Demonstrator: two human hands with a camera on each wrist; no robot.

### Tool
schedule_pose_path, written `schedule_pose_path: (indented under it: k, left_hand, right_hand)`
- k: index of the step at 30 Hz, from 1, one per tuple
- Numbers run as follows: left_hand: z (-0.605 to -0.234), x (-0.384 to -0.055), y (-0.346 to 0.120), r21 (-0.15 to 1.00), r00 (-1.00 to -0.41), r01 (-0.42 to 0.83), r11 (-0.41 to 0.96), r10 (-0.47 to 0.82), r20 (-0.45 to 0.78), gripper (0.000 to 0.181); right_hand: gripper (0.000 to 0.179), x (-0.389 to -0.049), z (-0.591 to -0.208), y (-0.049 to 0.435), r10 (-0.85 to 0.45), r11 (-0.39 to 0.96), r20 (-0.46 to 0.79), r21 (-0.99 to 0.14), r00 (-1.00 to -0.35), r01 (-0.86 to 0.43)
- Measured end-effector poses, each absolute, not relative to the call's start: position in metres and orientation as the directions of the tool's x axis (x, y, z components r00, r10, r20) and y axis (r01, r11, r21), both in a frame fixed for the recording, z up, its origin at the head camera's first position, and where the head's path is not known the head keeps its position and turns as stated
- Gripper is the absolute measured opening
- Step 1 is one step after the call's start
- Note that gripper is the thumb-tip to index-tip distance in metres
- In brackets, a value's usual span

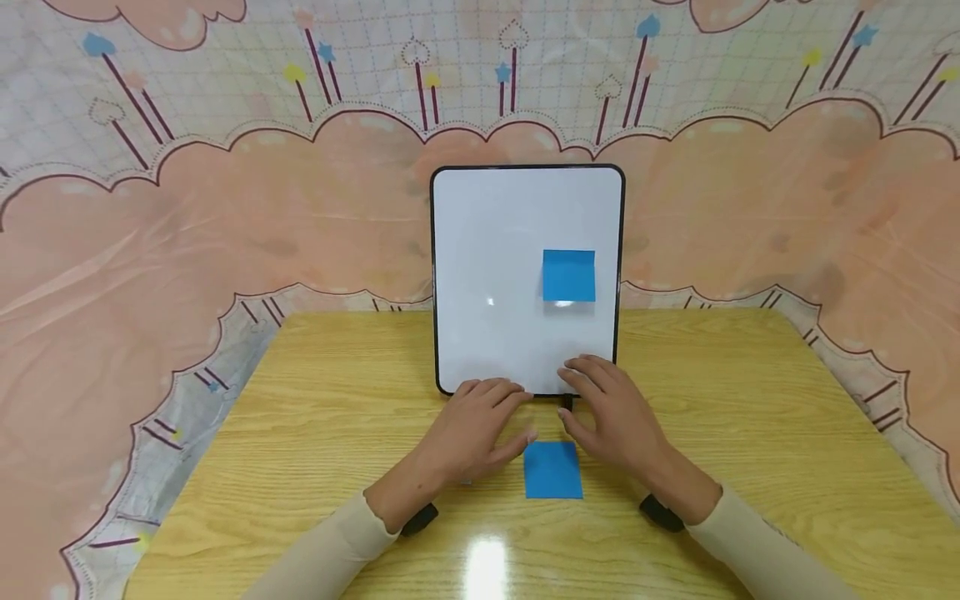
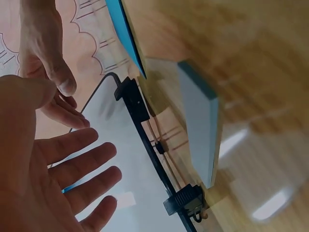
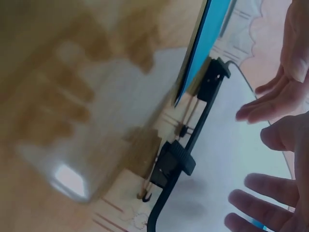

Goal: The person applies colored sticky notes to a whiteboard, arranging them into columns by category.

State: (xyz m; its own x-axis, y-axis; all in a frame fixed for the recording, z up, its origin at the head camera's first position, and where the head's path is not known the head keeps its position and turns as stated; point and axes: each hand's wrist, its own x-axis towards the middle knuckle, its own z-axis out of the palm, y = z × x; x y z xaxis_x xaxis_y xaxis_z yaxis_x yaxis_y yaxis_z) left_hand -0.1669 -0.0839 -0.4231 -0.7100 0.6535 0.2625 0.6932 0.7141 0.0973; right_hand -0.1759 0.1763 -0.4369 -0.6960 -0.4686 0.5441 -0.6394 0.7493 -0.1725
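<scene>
A whiteboard (image 1: 495,250) with a black frame stands upright on the table, a blue sticky note (image 1: 568,277) stuck on its right half. In front of its lower edge, my left hand (image 1: 472,429) hovers with spread, relaxed fingers and holds nothing. To the right, my right hand (image 1: 611,417) has its fingers loosely bent before the lower right corner, also holding nothing. Between the hands a blue square sticky pad (image 1: 552,471) lies on the table. A pale grey block (image 2: 200,125) with a dark teal end shows in the left wrist view; the left hand mostly hides it from the head camera.
Black clip feet (image 2: 186,200) hold up the board's lower edge. Under everything is a glossy wood-grain table (image 1: 337,433) with bright light reflections. A patterned pink cloth (image 1: 337,217) hangs behind the table and along its sides.
</scene>
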Motion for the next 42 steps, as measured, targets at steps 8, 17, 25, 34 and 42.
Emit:
schedule_pose_path:
  k: [8,17,25,34,42]
  left_hand:
    - [-0.43,-0.159,-0.086,0.077,-0.689,0.719,0.691,0.693,0.212,0.057]
    - [-0.435,-0.151,-0.082,0.063,-0.648,0.759,0.648,0.745,0.157,0.051]
    - [-0.436,-0.145,-0.08,0.054,-0.617,0.786,0.616,0.775,0.136,0.052]
    - [-0.436,-0.142,-0.077,0.004,-0.605,0.795,0.606,0.793,0.068,0.06]
    - [-0.435,-0.142,-0.075,-0.014,-0.608,0.793,0.609,0.792,0.054,0.056]
  right_hand:
    - [0.051,-0.169,-0.441,0.176,-0.498,0.732,0.478,-0.215,-0.723,-0.647]
    - [0.043,-0.163,-0.443,0.174,-0.569,0.676,0.432,-0.238,-0.7,-0.697]
    - [0.032,-0.157,-0.443,0.172,-0.64,0.635,0.376,-0.232,-0.67,-0.737]
    - [0.036,-0.152,-0.442,0.168,-0.71,0.626,0.241,-0.215,-0.662,-0.75]
    - [0.049,-0.15,-0.443,0.169,-0.731,0.611,0.205,-0.227,-0.65,-0.759]
